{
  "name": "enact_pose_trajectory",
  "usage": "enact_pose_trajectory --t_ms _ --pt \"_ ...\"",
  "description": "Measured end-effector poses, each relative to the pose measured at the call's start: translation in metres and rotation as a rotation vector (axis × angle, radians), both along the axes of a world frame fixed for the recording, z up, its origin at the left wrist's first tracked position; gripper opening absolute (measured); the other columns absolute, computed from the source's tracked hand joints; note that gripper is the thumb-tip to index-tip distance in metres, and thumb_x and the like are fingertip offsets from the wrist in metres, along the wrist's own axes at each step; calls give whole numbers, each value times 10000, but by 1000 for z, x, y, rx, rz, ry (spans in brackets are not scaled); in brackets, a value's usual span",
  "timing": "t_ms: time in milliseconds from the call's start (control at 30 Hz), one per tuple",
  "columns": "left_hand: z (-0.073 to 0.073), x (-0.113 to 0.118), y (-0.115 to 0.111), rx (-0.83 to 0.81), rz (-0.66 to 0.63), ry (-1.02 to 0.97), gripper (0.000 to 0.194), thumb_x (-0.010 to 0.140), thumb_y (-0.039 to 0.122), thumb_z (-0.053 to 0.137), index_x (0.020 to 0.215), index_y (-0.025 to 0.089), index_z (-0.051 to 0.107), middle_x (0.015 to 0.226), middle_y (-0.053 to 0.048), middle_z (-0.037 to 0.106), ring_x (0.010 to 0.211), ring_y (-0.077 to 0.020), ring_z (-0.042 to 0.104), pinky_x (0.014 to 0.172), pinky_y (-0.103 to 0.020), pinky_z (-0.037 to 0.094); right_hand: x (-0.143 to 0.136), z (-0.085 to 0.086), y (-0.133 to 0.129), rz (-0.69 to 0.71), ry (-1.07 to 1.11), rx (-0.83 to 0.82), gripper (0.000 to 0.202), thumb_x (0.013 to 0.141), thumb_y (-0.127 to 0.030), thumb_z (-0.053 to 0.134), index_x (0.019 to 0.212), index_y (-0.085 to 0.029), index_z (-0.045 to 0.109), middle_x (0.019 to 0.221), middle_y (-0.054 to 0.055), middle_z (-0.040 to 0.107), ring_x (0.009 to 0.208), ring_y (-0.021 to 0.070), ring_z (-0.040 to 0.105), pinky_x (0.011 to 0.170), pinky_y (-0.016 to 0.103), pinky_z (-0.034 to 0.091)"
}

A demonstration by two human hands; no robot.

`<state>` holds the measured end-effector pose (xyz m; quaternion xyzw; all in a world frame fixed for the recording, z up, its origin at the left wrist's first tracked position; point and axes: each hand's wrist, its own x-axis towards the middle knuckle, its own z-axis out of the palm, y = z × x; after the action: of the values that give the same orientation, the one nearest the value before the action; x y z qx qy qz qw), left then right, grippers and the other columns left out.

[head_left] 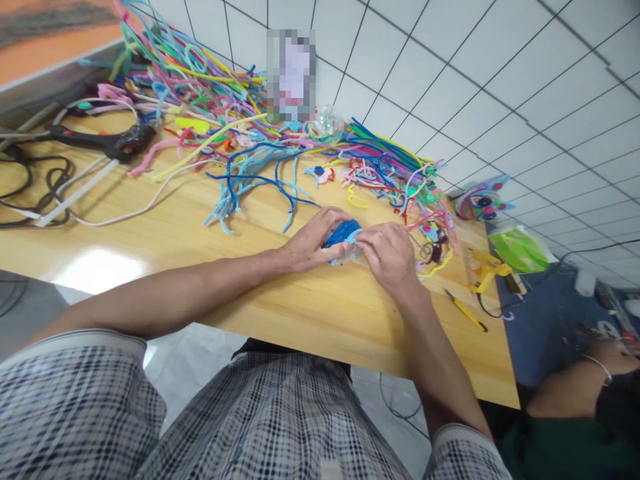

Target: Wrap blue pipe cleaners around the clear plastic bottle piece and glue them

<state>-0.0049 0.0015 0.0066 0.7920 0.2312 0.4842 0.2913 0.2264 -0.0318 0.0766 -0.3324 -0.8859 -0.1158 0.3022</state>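
Near the middle of the wooden table, my left hand (316, 241) wraps round a small rounded piece (344, 231) covered in dark blue pipe cleaners. Its lower side looks clear, like plastic, with a light blue strip along the edge of the blue. My right hand (389, 252) pinches at the right edge of this piece, at the light blue strip (354, 237). Fingers hide part of the piece and the exact tip of the strip. Loose blue pipe cleaners (245, 175) lie just beyond my left hand.
Pipe cleaners of many colours (200, 87) heap along the tiled wall, around a clear ball (326, 125). A black glue gun (113, 139) with cables lies left. At right are a yellow glue gun (489, 270), a yellow cutter (466, 310) and a decorated figure (483, 200). Another person's arm (575, 387) shows at lower right.
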Motion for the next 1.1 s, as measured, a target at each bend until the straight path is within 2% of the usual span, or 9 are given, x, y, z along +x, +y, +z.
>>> enact_pose_trajectory --t_ms 200,367,567,800,1100 --pt "0 0 -1 44 2 8 484 1082 534 622 1423 196 561 1377 -168 665 1317 -309 637 1147 -508 539 -4 -1 -4 -58 -28 -7 147 1114 -258 589 993 -258 673 907 53 742 890 256 656 827 416 472" --pt "-1 0 -1 37 15 33 499 1090 576 587 1426 209 553 1385 -168 660 1331 -313 628 1155 -521 538 -8 -5 -6 -104 -18 -35 143 1122 -263 568 1007 -256 653 923 63 735 903 266 645 835 422 478" --pt "-4 1 0 62 12 11 475 1075 505 637 1440 216 541 1401 -173 649 1346 -320 622 1164 -544 534 -10 -13 -8 -148 45 -49 176 1134 -302 546 993 -262 645 884 56 719 863 261 633 801 413 466" --pt "-2 -1 0 27 9 2 470 1062 482 662 1434 217 550 1394 -160 660 1319 -305 643 1141 -506 548 -2 -9 -12 -38 149 -238 75 1123 -262 586 1156 -275 651 1023 46 750 953 236 699 841 391 535" --pt "1 0 0 -25 4 14 476 1047 529 649 1410 230 573 1386 -161 679 1328 -327 650 1150 -557 553 11 1 -3 20 18 -195 129 1089 -183 615 1106 -275 704 1034 56 782 980 243 720 877 414 559"
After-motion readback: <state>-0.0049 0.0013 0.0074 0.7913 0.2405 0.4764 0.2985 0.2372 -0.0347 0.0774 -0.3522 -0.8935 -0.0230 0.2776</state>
